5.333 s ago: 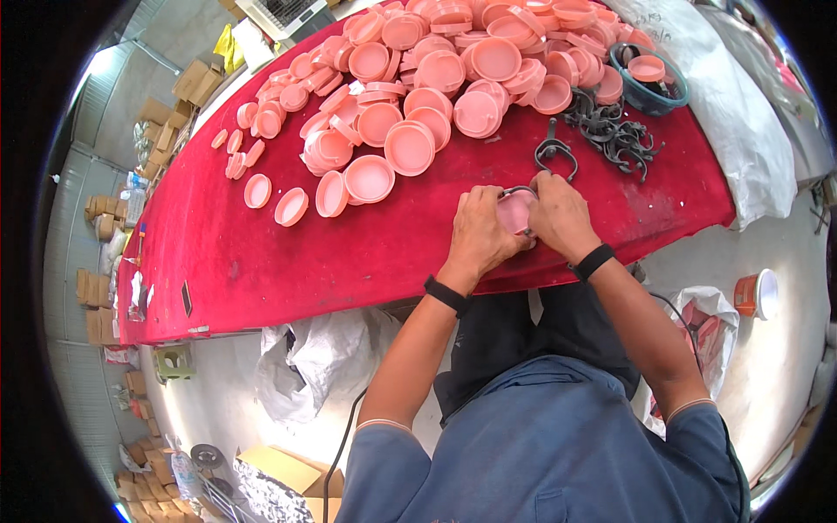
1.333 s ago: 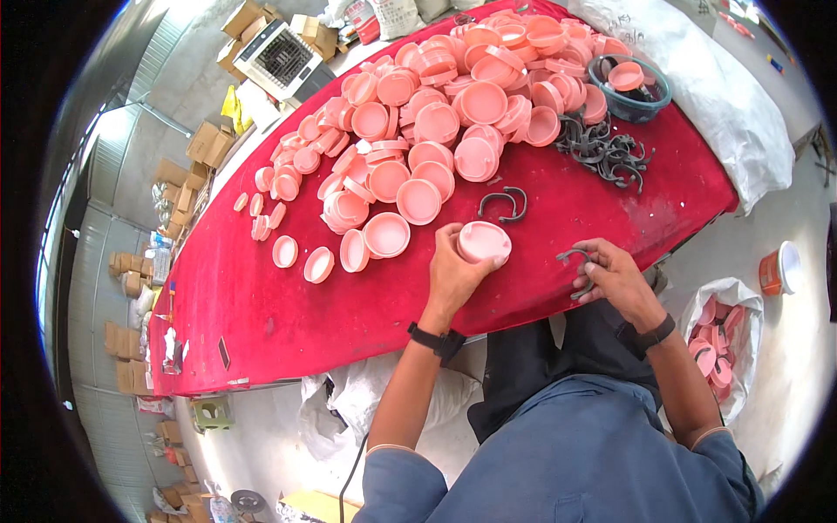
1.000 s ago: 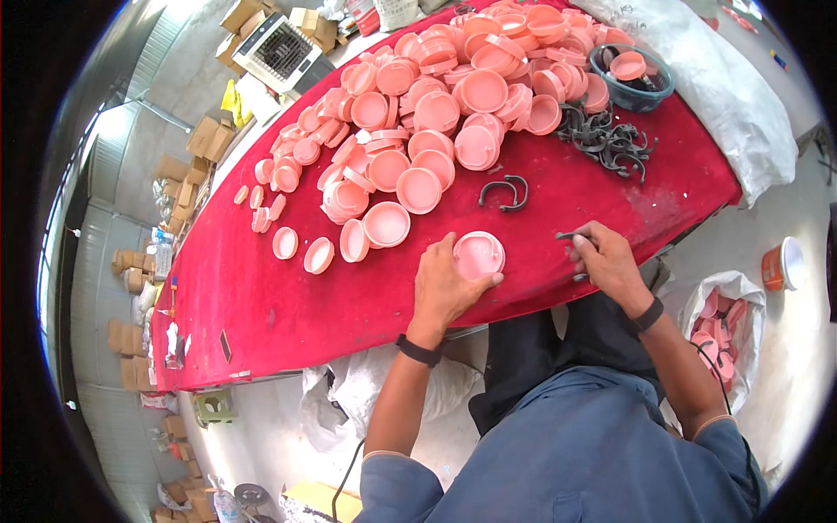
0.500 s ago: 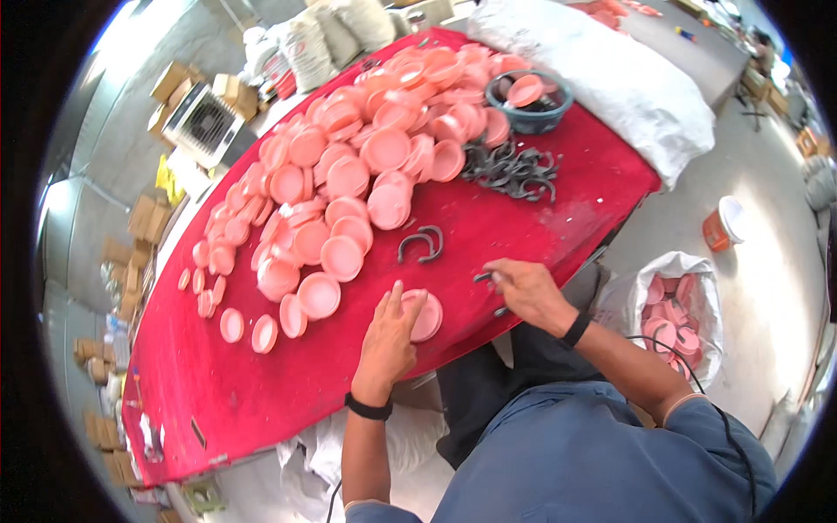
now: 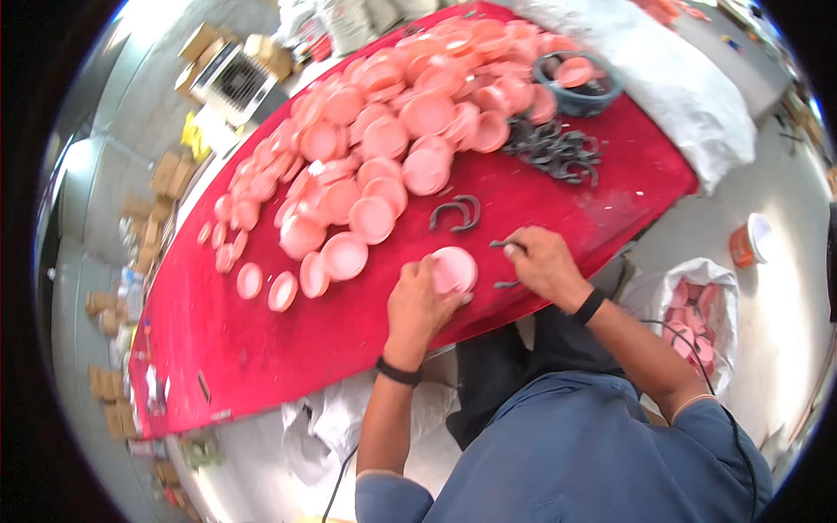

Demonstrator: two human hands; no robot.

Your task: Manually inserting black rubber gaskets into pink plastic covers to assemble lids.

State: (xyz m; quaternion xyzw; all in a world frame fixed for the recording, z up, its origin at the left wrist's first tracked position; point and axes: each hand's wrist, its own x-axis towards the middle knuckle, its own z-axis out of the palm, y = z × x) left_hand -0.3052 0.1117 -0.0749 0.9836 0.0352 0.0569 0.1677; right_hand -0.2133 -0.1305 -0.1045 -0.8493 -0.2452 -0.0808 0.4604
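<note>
Near the front edge of the table, my left hand (image 5: 420,303) grips a pink round shallow dish (image 5: 455,269) by its left side, fingers above and thumb below. My right hand (image 5: 549,268), just to the right of it, is closed on a dark grey C-shaped piece (image 5: 500,244); its two ends point out toward the dish, a small gap apart from it. Two more grey C-shaped pieces (image 5: 469,212) lie on the red cloth beyond the dish. A large heap of pink dishes (image 5: 384,139) spreads over the far and left part of the table.
A pile of grey curved pieces (image 5: 558,153) lies by a blue-grey bowl (image 5: 588,103) at the far right of the red-covered table (image 5: 288,375). A white sack (image 5: 725,327) of pink pieces stands on the floor at right, near an orange-and-white bucket (image 5: 751,241).
My left hand has closed on the side of the pink dish, its fingers no longer stretched out over it. The right hand holds the grey piece nearer the dish. The whole view has shifted.
</note>
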